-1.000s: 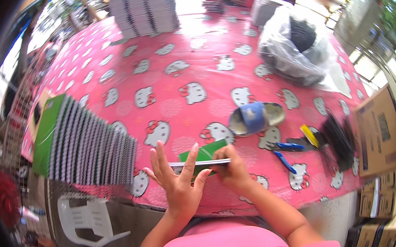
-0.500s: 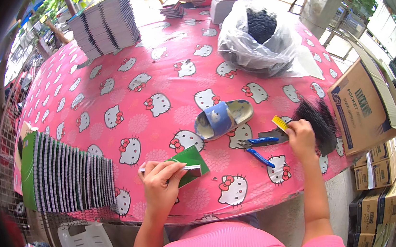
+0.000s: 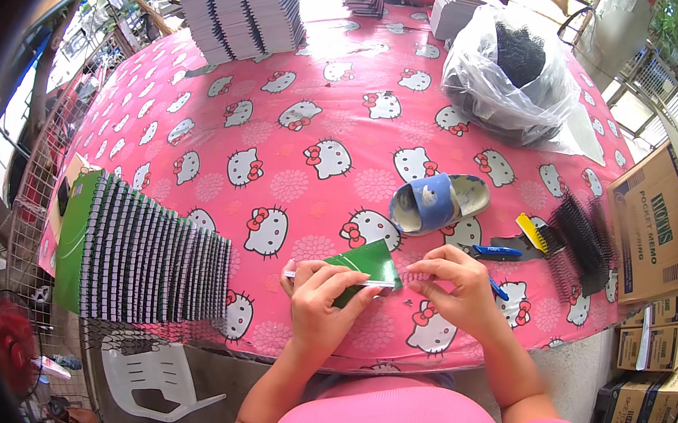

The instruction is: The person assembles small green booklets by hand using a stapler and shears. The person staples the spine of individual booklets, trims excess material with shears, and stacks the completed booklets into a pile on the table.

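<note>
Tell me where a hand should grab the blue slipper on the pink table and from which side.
Probably across the blue strap of the blue slipper, coming from above. It lies sole-down on the pink table, strap arched up at the near-left end, so fingers could hook under it. The space to its left is bare; a blue pen and black binding coils crowd the right.

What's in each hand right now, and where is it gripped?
The left hand grips the green-covered notebook along its near edge. The right hand pinches something small at that edge's right end; what it is cannot be told.
</note>
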The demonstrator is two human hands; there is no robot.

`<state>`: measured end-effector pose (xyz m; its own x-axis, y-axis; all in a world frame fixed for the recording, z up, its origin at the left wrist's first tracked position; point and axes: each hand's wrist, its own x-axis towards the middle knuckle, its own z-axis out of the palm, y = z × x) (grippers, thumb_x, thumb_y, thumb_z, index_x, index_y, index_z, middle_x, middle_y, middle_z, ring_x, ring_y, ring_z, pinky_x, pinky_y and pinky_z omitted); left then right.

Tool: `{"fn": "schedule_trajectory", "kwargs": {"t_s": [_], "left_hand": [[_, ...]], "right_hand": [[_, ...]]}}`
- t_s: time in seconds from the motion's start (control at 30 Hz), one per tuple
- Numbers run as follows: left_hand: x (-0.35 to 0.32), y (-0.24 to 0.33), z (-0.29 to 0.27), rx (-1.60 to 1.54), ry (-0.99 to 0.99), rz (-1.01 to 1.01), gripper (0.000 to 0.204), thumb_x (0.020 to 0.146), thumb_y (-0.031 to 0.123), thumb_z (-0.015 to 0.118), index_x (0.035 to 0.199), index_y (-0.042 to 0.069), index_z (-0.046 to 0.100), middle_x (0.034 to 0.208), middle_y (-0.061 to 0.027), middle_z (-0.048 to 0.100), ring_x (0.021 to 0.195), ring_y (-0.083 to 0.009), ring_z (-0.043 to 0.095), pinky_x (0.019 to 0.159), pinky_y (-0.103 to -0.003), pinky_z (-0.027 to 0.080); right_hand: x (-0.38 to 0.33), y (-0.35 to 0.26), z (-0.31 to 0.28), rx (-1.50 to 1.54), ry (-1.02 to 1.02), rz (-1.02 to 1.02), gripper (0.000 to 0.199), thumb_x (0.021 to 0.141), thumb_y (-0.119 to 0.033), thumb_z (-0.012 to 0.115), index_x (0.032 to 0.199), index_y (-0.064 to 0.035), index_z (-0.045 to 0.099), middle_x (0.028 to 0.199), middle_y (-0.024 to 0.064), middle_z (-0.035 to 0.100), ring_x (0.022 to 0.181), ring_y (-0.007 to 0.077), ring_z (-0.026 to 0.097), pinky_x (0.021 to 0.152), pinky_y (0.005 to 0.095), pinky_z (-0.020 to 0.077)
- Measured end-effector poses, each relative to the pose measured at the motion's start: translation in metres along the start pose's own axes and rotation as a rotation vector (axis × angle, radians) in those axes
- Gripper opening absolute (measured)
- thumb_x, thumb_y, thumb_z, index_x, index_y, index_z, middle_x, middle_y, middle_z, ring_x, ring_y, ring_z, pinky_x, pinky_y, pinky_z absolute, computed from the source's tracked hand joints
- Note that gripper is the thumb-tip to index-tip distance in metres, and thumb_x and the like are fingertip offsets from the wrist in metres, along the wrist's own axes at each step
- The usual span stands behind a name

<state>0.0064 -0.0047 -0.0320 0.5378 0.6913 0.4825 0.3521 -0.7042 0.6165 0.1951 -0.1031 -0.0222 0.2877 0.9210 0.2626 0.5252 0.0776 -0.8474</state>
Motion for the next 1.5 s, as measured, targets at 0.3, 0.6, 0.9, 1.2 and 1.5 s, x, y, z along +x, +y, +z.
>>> {"fn": "schedule_trajectory", "kwargs": {"t_s": [0.3,0.6,0.9,1.2,1.5], "left_hand": [[-0.006,0.0,0.003,-0.011,0.053,-0.003,0.023,0.065,0.015,0.084,0.084,0.01,0.072,0.08,-0.0014,0.068,0.079,-0.0182,0.056,0.079,-0.033,0.039],[-0.013,-0.013,0.012,-0.037,0.01,-0.058,0.026,0.07,0.025,0.08,0.092,0.015,0.069,0.086,0.0025,0.067,0.086,-0.0168,0.057,0.097,-0.044,0.027],[-0.013,-0.002,0.007,-0.029,0.096,-0.054,0.041,0.07,0.026,0.079,0.108,0.017,0.068,0.088,0.0028,0.067,0.086,-0.0158,0.057,0.097,-0.044,0.028],[-0.024,-0.011,0.021,0.019,0.173,-0.039,0.047,0.072,0.029,0.076,0.116,0.017,0.064,0.093,0.0041,0.066,0.091,-0.0147,0.056,0.095,-0.045,0.028],[-0.024,-0.012,0.023,-0.007,0.137,-0.054,0.052,0.078,0.024,0.072,0.126,0.011,0.056,0.098,0.0004,0.065,0.093,-0.017,0.056,0.091,-0.042,0.029]], "right_hand": [[0.017,-0.015,-0.007,0.246,-0.381,0.379,0.021,0.082,-0.013,0.072,0.099,-0.0033,0.065,0.085,0.0091,0.061,0.072,0.0208,0.061,0.063,0.031,0.049],[0.011,-0.015,0.014,-0.353,-0.139,-0.222,0.019,0.083,-0.021,0.068,0.091,-0.0083,0.057,0.082,0.0087,0.055,0.072,0.0282,0.06,0.053,0.0397,0.045],[0.005,-0.017,0.014,-0.378,-0.188,-0.182,0.025,0.077,-0.013,0.072,0.099,-0.0059,0.061,0.084,0.0116,0.056,0.067,0.0307,0.058,0.055,0.0392,0.0455],[0.014,-0.039,0.024,-0.352,-0.249,-0.133,0.023,0.084,-0.013,0.069,0.099,-0.0024,0.055,0.108,0.0182,0.057,0.085,0.0292,0.055,0.073,0.0373,0.0453],[0.011,-0.025,0.033,-0.28,-0.095,-0.316,0.012,0.085,-0.005,0.064,0.097,-0.0028,0.062,0.088,0.0127,0.059,0.077,0.0277,0.057,0.065,0.0351,0.0462]]}}
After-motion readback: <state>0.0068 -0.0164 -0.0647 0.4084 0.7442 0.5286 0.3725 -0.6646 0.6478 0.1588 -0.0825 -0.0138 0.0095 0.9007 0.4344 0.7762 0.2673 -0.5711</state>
